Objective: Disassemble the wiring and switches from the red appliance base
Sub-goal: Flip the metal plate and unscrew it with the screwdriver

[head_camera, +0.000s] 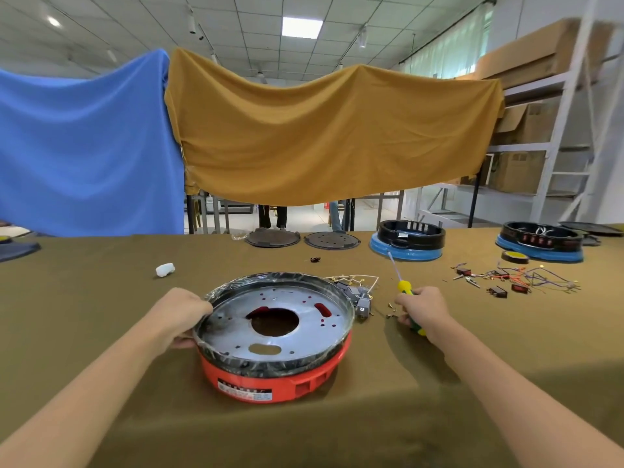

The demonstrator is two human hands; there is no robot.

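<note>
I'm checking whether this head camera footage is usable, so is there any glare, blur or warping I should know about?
Head view: wide-angle warping bows the shelving and table edge; the ceiling panel is blown out; clear film around the metal plate on the red base glints; the screwdriver in the right hand is slightly soft; the left hand is sharp.

A blue cloth (pixel 84 153) and an ochre cloth (pixel 331 130) hang mid-frame; metal shelving (pixel 553 130) with cardboard boxes (pixel 516 170) upper right; a ceiling light panel (pixel 301 27) glows.

- The appliance base (pixel 275 336) sat central on the table (pixel 101 332).
- Loose wiring (pixel 516 280) lay at two o'clock.
- Two discs (pixel 273 238) stood at twelve.
</note>
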